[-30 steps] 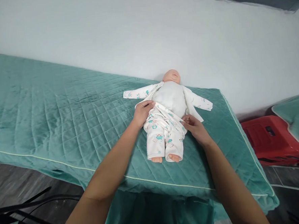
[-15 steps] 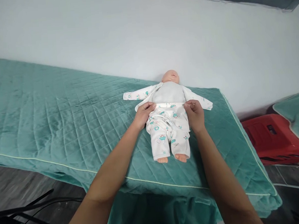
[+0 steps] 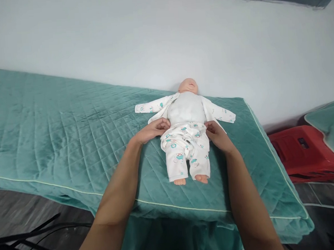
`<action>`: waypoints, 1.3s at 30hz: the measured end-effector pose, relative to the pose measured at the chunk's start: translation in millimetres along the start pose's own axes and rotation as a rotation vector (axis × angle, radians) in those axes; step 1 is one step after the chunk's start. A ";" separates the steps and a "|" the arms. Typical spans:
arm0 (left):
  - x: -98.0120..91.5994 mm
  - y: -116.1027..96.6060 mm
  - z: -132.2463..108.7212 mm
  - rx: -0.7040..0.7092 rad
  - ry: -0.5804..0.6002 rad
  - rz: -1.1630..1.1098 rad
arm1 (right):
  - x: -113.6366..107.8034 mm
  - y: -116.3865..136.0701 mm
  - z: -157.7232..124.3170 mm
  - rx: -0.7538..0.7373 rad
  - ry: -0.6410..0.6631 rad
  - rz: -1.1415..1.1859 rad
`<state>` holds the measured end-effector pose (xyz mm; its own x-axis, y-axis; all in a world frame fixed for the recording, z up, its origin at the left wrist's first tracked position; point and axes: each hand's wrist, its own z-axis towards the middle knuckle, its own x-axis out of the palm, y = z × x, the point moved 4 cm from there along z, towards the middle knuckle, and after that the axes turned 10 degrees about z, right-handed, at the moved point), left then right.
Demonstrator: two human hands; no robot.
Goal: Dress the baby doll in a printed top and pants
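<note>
A baby doll [image 3: 187, 86] lies on its back, its head toward the wall and bare feet toward me. It wears an open white printed jacket [image 3: 222, 112] over a white torso, and white printed pants [image 3: 182, 154] up to the waist. My left hand [image 3: 157, 127] is closed at the left side of the waistband, fingertips pinching the cloth edge. At the opposite side, my right hand [image 3: 215, 134] pinches the pants too, thumb and fingers together. The waistband between them looks slack and wrinkled.
Beneath the doll is a green quilted bed cover [image 3: 94, 144] with pale piping, against a white wall [image 3: 107, 38]. A red plastic object [image 3: 304, 150] stands on the floor at right, by a green cushion [image 3: 331, 130]. Black bars [image 3: 40, 234] show at lower left.
The waistband has gone from stretched straight across the belly to slack and slightly lower. Both hands have moved a little down, now at the doll's sides.
</note>
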<state>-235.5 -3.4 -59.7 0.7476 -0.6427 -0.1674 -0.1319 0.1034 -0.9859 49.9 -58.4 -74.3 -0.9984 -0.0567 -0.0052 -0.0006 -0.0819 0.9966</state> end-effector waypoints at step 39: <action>-11.5 -3.9 48.3 -0.249 0.104 0.215 | -0.2 17.1 41.9 0.172 0.028 -0.097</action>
<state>-212.2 40.3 -54.3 0.6169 -0.7016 -0.3567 -0.4435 0.0645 -0.8940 47.8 -18.1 -53.8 -0.9912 -0.0846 -0.1022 -0.1092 0.0826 0.9906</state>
